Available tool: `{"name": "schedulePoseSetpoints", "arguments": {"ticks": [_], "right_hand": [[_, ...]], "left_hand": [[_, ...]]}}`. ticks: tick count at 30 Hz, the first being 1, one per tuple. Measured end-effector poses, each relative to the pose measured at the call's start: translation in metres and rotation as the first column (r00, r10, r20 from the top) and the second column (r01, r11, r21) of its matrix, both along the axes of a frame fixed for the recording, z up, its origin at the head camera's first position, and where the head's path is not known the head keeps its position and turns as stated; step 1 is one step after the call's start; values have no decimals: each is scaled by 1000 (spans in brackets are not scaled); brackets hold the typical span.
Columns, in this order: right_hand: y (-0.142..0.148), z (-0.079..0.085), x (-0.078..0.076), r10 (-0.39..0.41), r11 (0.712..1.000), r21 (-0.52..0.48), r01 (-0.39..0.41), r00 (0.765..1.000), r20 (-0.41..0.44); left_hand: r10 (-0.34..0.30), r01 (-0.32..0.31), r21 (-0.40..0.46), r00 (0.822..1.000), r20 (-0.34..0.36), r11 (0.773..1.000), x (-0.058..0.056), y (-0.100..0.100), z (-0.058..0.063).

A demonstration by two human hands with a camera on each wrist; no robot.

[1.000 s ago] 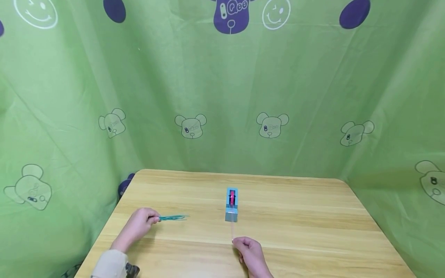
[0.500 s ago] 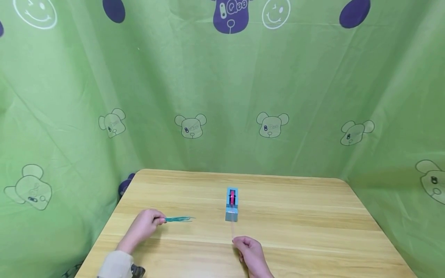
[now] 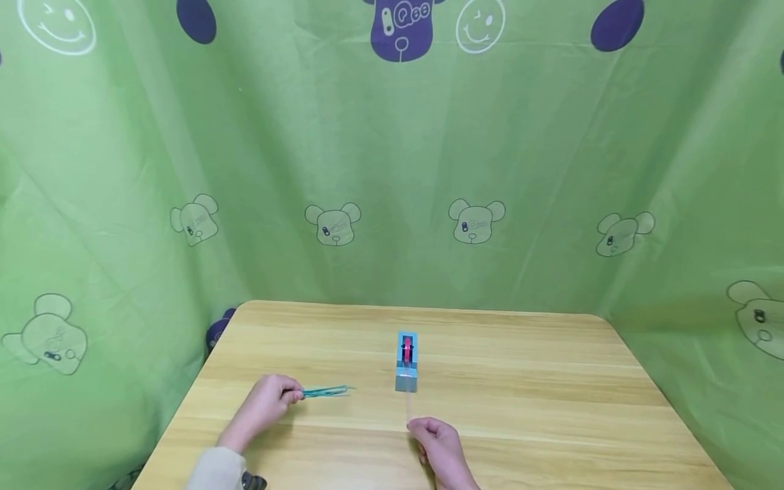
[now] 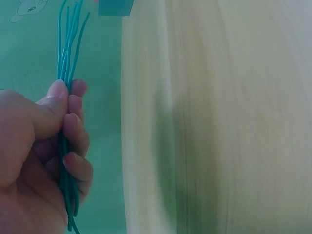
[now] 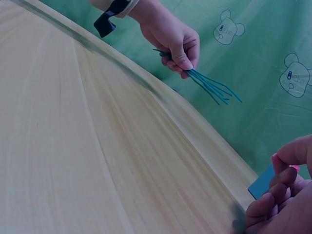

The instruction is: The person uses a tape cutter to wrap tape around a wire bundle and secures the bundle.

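My left hand (image 3: 268, 403) grips a bundle of thin teal wires (image 3: 326, 392) above the left half of the table. In the left wrist view, thumb and curled fingers close around the wires (image 4: 69, 46), whose loose ends fan out past the fingertips. My right hand (image 3: 442, 446) pinches the free end of a clear tape strip (image 3: 408, 403). That strip runs from the blue tape dispenser (image 3: 406, 383), which holds a pink-red roll (image 3: 407, 350). The right wrist view has the right hand (image 5: 285, 202) partly covering the dispenser (image 5: 260, 184).
Both hands work over a light wood-grain table (image 3: 520, 381) with rounded far corners. Green curtains (image 3: 392, 150) printed with bear heads hang behind it and on both sides. A dark strap (image 5: 109, 19) is at the left wrist.
My left hand has moved right and slightly nearer, carrying the teal wires closer to the tape strip. The right hand stays nearly still, and the dispenser stands in the same place.
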State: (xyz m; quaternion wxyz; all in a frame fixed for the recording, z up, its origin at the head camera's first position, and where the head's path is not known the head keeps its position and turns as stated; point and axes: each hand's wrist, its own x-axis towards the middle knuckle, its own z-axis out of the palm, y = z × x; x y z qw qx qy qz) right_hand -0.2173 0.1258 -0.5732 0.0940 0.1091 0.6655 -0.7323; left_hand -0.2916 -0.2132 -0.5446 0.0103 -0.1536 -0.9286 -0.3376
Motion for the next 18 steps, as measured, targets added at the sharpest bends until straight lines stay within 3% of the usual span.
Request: {"name": "schedulePoseSetpoints", "arguments": {"ticks": [6, 18], "right_hand": [[-2, 2, 1, -2, 1000, -12, 1, 1000, -7], [-3, 2, 2, -8, 1000, -1, 8, 1000, -2]], "left_hand": [[-24, 25, 2, 1000, -19, 1000, 0, 4, -1], [-57, 57, 6, 998, 8, 998, 1, 15, -1]]}}
